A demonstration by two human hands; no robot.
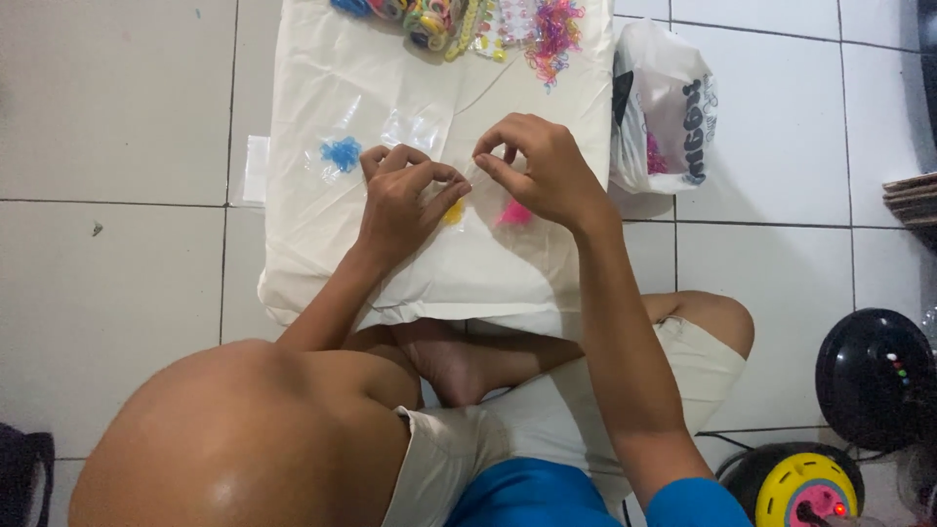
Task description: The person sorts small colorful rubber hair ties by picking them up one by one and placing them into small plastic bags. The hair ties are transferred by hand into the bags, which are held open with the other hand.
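Both hands, left (pixel 405 195) and right (pixel 537 166), are pinching something small between closed fingertips over the pillow (pixel 322 98), near yellow bands (pixel 453 213) and pink bands (pixel 514 214).

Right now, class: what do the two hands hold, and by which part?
Both the left hand and right hand pinch something tiny between fingertips; what it is cannot be told.

- The floor (pixel 117 117) is made of pale square tiles with dark joints.
- A cream cushion (pixel 322 68) lies on the floor and carries the small things.
- On the cushion: a clear bag with blue bands (pixel 342 153), a yellow heap (pixel 454 213), a pink heap (pixel 514 214), and mixed coloured bands (pixel 468 21) at the far edge.
- A white plastic bag (pixel 662 107) stands on the floor just beside the cushion.
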